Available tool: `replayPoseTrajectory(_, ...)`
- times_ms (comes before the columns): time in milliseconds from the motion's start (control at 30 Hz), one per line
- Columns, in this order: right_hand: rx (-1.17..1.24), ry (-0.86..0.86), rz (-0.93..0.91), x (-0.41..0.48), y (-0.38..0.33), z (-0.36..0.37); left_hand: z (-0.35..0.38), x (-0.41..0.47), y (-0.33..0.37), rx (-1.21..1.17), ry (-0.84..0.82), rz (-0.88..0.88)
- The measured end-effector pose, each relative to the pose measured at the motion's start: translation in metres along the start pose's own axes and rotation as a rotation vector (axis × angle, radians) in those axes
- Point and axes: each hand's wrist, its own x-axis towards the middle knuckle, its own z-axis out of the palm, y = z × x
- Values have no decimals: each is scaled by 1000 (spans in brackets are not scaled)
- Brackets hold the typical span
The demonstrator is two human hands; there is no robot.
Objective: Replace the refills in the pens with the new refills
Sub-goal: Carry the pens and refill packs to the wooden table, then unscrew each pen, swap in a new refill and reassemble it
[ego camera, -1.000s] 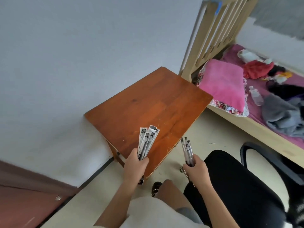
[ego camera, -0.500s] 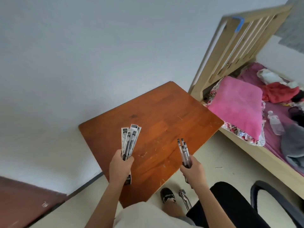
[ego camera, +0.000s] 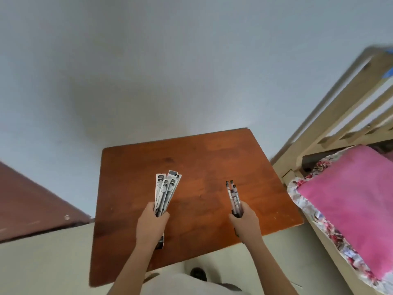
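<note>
Over the near half of the wooden worktop (ego camera: 212, 158), I see both hands held up side by side, well apart. The left hand (ego camera: 152, 223) has its fingers and thumb wrapped round the lower part of a fan of refill packets (ego camera: 167, 189). These are white sleeves with dark print, one marked "600". Their upper ends spread away from me toward the wall (ego camera: 170, 71), and a dark lower end shows beneath the hand. The right hand (ego camera: 244, 220) has its fingers closed round a small bunch of pens (ego camera: 232, 195). I count three clear barrels with dark ends, standing close together and pointing away from me. From this feed I cannot tell whether either bundle touches the wood. The worktop's far edge sits against the pale wall. To its right stands a slatted wooden bed frame (ego camera: 340, 107), with a pink pillow (ego camera: 348, 192) lying on floral-edged bedding. A brown panel (ego camera: 32, 205) shows at the left, above the pale floor (ego camera: 42, 262). A dark shoe (ego camera: 197, 273) shows just beyond the worktop's near edge, between the forearms.
</note>
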Motion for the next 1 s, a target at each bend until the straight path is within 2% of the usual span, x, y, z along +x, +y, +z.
replayPoseTrajectory(200,-38,-196,-111,17,-13,16,-6,-7,-16,4,115,-127)
replayPoseTrajectory(333,-110,-245,-106,26,-14,25,-2,-2,-25,28,141,-172)
replayPoseTrajectory(467,-196,-235,-122,51,-21,27,7,26,-22,130,158,-124)
replayPoseTrajectory(567,-250,-223,-155,76,-34,32,14,52,-11,308,144,-61)
replayPoseTrajectory(733,-400,-166,-285,119,-47,47,30,92,-3,615,234,60)
replayPoseTrajectory(867,-486,-92,-402,141,-47,52,45,110,-7,735,326,239)
replayPoseTrajectory(1000,-574,-56,-491,155,-45,52,51,122,-5,816,331,248)
